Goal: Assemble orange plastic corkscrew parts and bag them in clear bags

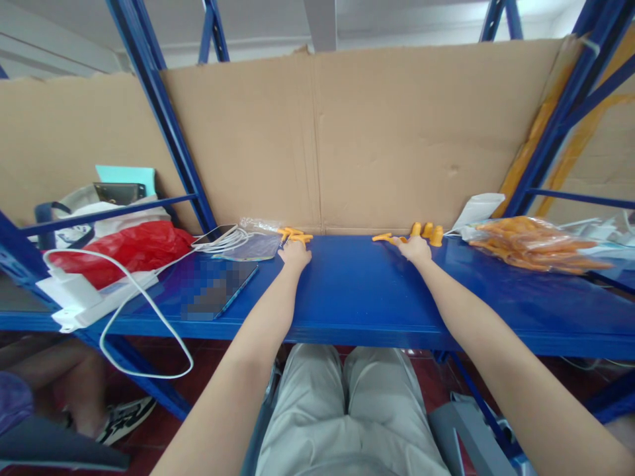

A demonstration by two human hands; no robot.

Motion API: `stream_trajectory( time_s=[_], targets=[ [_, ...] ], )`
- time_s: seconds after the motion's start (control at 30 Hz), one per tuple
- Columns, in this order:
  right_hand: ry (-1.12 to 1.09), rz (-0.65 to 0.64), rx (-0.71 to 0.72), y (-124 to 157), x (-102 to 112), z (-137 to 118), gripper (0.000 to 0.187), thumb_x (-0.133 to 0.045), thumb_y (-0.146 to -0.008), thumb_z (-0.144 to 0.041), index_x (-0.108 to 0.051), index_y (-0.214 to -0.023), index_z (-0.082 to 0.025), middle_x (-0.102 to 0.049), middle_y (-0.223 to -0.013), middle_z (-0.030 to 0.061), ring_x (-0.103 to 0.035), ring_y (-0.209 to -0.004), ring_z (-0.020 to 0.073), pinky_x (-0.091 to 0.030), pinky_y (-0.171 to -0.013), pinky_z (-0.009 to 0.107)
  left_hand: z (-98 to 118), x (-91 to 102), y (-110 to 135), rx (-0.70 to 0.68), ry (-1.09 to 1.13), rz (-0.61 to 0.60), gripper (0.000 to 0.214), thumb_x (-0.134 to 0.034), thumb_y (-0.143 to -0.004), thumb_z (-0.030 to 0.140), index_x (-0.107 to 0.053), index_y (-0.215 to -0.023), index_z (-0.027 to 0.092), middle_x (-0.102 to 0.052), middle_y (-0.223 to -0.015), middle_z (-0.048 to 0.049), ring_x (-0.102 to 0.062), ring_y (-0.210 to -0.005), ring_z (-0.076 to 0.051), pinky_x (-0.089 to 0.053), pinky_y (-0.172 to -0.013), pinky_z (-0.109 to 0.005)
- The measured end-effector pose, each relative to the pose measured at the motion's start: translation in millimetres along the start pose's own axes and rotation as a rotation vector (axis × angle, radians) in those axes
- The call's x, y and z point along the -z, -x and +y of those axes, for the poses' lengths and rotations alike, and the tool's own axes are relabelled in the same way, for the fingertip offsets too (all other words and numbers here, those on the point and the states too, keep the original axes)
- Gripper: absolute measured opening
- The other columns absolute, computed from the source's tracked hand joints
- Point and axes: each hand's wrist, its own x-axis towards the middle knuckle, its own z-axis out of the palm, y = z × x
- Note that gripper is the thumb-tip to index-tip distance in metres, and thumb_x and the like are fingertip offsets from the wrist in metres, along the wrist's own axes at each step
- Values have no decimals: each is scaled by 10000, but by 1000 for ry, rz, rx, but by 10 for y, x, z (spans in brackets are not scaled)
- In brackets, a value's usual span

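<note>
My left hand point(295, 252) reaches to the back of the blue shelf, over a small group of thin orange plastic pieces point(296, 234). Its thumb stands apart from the fingers, and their tips are partly hidden. Farther right, my right hand point(415, 248) has its fingers closed around a slim orange plastic piece point(381, 237) that points left. Just behind that hand stand several short, rounded orange plastic pieces point(436, 236).
A clear bag of orange pieces point(536, 244) lies at the right. Left are a phone point(221, 291), coiled white cable point(225, 239), red bag point(143, 251) and power strip point(106, 307). Cardboard point(387, 132) walls the back; blue posts point(173, 132) flank it. A person's leg point(74, 377) shows lower left.
</note>
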Motion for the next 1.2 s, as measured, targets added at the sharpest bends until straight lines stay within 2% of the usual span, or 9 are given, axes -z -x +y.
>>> stream_trajectory(
  time_s=[0.1, 0.23, 0.37, 0.53, 0.7, 0.8, 0.93, 1.07, 1.2],
  targets=[
    [118, -2, -98, 93, 20, -102, 645, -567, -848, -618, -673, -1129, -47, -650, -1142, 292, -633, -1118, 352, -512, -873, 378, 25, 3, 25, -27, -53, 21, 314, -595, -823, 223, -681, -1126, 214, -634, -1235, -182, -525, -1231, -359, -420, -960, -525],
    [168, -56, -44, 152, 22, -183, 634, -546, -855, -632, -685, -1102, -65, -653, -1142, 283, -633, -1117, 349, -505, -872, 378, 46, -1, 50, -50, -89, 52, 351, -519, -834, 146, -672, -1146, 189, -617, -1265, -184, -515, -1241, -337, -407, -971, -500],
    [159, -89, -12, 132, 48, -167, 619, -524, -870, -618, -693, -1081, -62, -664, -1116, 281, -638, -1098, 349, -504, -866, 383, 47, 16, 54, -79, -84, 111, 301, -506, -843, 168, -687, -1083, 166, -628, -1239, -183, -534, -1203, -334, -407, -968, -480],
    [134, -124, 39, 94, 97, -114, 473, -526, -887, -562, -733, -914, -138, -719, -952, 188, -673, -995, 291, -512, -802, 328, 100, 94, 52, -156, 6, 177, 246, -462, -888, 221, -677, -992, 161, -646, -1135, -162, -579, -1112, -310, -420, -946, -446],
    [102, -137, 121, 98, 85, -123, 321, -562, -895, -419, -734, -870, -150, -727, -863, 137, -678, -927, 256, -496, -770, 292, 237, 98, 85, -364, 165, 182, 162, -479, -896, 202, -636, -895, 159, -629, -999, -114, -610, -970, -241, -453, -851, -346],
    [88, -141, 136, 100, 66, -133, 252, -577, -893, -339, -723, -910, -135, -732, -935, 143, -672, -937, 243, -478, -777, 276, 325, 27, 116, -542, 278, 110, 106, -557, -884, 227, -594, -800, 173, -615, -885, -59, -602, -849, -184, -458, -781, -287],
    [81, -124, 143, 68, 31, -114, 241, -588, -878, -306, -713, -949, -112, -732, -932, 147, -671, -924, 238, -477, -772, 266, 399, -79, 145, -735, 348, -64, 220, -713, -788, 309, -560, -698, 178, -591, -801, -18, -582, -745, -152, -469, -736, -268],
    [86, -120, 174, 26, -11, -87, 199, -598, -856, -266, -714, -950, -135, -740, -930, 113, -678, -931, 224, -481, -781, 256, 418, -141, 165, -767, 338, -203, 190, -763, -707, 289, -658, -816, 173, -643, -847, -27, -621, -756, -161, -507, -763, -287],
    [89, -95, 183, 24, -34, -85, 168, -630, -831, -251, -705, -942, -151, -744, -988, 108, -681, -970, 226, -487, -781, 250, 406, -163, 164, -705, 373, -250, 324, -645, -739, 136, -698, -1056, 175, -710, -959, -52, -664, -862, -175, -523, -859, -294]
  ],
)
